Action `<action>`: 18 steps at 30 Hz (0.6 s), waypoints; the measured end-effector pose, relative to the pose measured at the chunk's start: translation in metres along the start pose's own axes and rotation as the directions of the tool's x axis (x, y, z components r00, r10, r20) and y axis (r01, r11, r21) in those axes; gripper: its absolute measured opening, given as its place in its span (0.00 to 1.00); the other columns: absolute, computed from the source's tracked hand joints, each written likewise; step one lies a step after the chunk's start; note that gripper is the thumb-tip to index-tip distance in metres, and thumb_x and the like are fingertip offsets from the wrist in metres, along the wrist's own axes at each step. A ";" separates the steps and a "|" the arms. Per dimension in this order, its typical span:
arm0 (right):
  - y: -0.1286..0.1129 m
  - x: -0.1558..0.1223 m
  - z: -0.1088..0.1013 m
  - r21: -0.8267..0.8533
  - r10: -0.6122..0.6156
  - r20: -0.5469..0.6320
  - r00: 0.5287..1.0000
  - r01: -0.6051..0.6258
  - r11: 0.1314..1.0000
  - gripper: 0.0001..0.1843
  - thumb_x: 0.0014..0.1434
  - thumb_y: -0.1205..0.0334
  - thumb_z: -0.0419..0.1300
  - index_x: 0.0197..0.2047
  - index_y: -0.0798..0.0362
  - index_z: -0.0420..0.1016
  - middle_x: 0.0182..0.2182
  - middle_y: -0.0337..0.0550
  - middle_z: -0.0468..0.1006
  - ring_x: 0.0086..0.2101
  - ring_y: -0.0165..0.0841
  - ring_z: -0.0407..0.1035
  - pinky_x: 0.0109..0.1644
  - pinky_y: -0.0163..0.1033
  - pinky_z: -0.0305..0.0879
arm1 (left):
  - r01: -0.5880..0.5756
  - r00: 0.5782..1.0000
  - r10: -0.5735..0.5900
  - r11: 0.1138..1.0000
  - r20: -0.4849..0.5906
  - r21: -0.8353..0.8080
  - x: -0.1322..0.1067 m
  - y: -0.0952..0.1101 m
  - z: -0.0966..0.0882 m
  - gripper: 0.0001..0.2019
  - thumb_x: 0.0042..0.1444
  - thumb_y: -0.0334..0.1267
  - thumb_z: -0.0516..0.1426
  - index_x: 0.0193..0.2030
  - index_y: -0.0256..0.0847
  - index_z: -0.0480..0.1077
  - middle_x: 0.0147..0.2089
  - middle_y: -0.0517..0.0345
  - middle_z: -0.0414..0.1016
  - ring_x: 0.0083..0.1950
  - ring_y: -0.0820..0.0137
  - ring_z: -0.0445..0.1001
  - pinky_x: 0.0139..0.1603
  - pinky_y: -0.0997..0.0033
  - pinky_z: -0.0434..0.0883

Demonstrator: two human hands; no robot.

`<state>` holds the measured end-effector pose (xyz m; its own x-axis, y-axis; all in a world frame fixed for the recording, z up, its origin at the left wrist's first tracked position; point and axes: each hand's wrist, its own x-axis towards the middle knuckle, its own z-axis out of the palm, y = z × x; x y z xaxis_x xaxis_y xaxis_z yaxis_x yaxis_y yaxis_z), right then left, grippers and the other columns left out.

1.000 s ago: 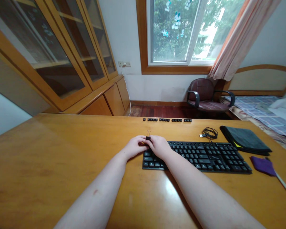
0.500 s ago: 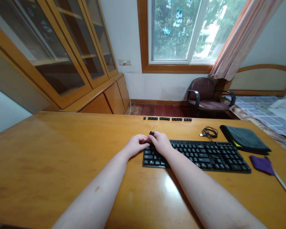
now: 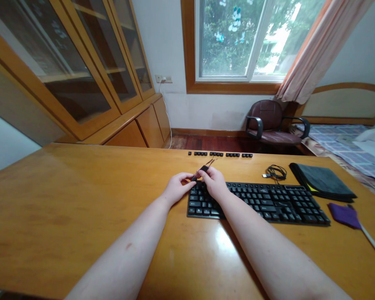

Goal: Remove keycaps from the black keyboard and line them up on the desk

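A keycap puller (image 3: 204, 168) with a black handle and thin wires is pinched in my right hand (image 3: 218, 183), over the upper left corner of a black keyboard (image 3: 268, 204). One pair of its wires sticks up and away to the right. My left hand (image 3: 176, 188) is closed beside it, thumb and forefinger on a small black keycap (image 3: 194, 178) at the puller's lower end. How the wires sit on that keycap is too small to tell. My right hand and forearm cover some of the keyboard's left keys.
Loose keycaps (image 3: 216, 154) lie in a row of small groups along the desk's far edge. Right of them are a coiled USB cable (image 3: 275, 172), a folded dark cloth (image 3: 323, 181) and a purple duster head (image 3: 344, 215). A chair (image 3: 265, 123) stands beyond the desk (image 3: 81, 208).
My right hand has shifted slightly right and tilted the puller, so its upper wires point further right. My left fingers, still closed, now show a dark keycap at their tips.
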<state>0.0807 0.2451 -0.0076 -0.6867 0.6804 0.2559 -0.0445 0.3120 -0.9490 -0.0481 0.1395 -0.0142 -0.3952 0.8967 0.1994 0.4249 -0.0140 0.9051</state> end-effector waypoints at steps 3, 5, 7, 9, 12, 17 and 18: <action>0.000 -0.001 0.000 -0.047 -0.022 0.023 1.000 0.023 0.999 0.13 0.58 0.54 0.53 0.35 0.54 0.75 0.34 0.44 0.78 0.37 0.34 0.72 0.40 0.38 0.67 | 0.012 1.000 -0.012 1.000 0.004 -0.012 0.000 -0.004 0.001 0.14 0.47 0.39 0.60 0.41 0.35 0.75 0.41 0.49 0.77 0.40 0.64 0.74 0.45 0.64 0.70; 0.000 -0.002 -0.001 -0.067 -0.038 0.047 0.998 0.041 0.997 0.13 0.58 0.55 0.53 0.35 0.54 0.75 0.35 0.44 0.78 0.38 0.34 0.72 0.42 0.38 0.66 | 0.024 1.000 -0.023 0.999 0.012 -0.040 0.001 -0.006 0.001 0.15 0.49 0.40 0.60 0.43 0.35 0.74 0.41 0.49 0.77 0.42 0.63 0.74 0.47 0.63 0.69; -0.001 -0.002 0.000 -0.079 -0.055 0.070 0.996 0.061 0.995 0.13 0.58 0.56 0.53 0.35 0.54 0.75 0.35 0.44 0.78 0.38 0.34 0.72 0.43 0.39 0.66 | 0.026 0.999 -0.024 0.997 0.028 -0.079 0.001 -0.007 0.002 0.15 0.50 0.41 0.59 0.43 0.36 0.75 0.43 0.50 0.78 0.43 0.63 0.74 0.49 0.62 0.69; 0.000 -0.002 0.000 -0.083 -0.059 0.078 0.995 0.065 0.994 0.13 0.58 0.56 0.53 0.35 0.53 0.76 0.34 0.43 0.78 0.38 0.34 0.72 0.43 0.39 0.66 | 0.031 0.999 -0.027 0.993 0.041 -0.115 0.001 -0.007 0.002 0.15 0.50 0.42 0.58 0.43 0.36 0.75 0.44 0.50 0.77 0.45 0.62 0.74 0.51 0.62 0.68; 0.002 -0.001 0.001 -0.061 -0.042 0.058 0.997 0.045 0.997 0.13 0.58 0.56 0.53 0.36 0.53 0.76 0.35 0.43 0.79 0.39 0.34 0.72 0.43 0.39 0.66 | 0.055 0.998 -0.051 0.981 0.027 -0.187 0.001 -0.005 0.002 0.17 0.49 0.43 0.60 0.45 0.36 0.74 0.45 0.50 0.77 0.46 0.62 0.73 0.51 0.62 0.67; 0.003 0.000 0.001 -0.026 -0.037 0.035 0.999 0.038 0.999 0.13 0.58 0.56 0.54 0.36 0.54 0.76 0.36 0.45 0.78 0.39 0.35 0.72 0.44 0.39 0.67 | 0.117 0.992 -0.123 0.922 0.008 -0.369 0.003 -0.005 0.002 0.19 0.51 0.48 0.57 0.43 0.36 0.74 0.43 0.50 0.77 0.44 0.64 0.72 0.47 0.66 0.67; 0.003 0.000 0.001 -0.026 -0.043 0.043 0.998 0.044 0.999 0.13 0.58 0.56 0.54 0.36 0.54 0.76 0.36 0.45 0.78 0.39 0.34 0.72 0.44 0.39 0.67 | 0.147 0.988 -0.152 0.909 0.019 -0.391 0.004 -0.006 0.003 0.19 0.51 0.49 0.57 0.41 0.36 0.75 0.40 0.50 0.78 0.41 0.65 0.73 0.44 0.67 0.68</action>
<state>0.0799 0.2456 -0.0103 -0.7147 0.6374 0.2879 -0.0557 0.3585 -0.9319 -0.0499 0.1440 -0.0195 -0.4400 0.8965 0.0522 0.0095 -0.0535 0.9985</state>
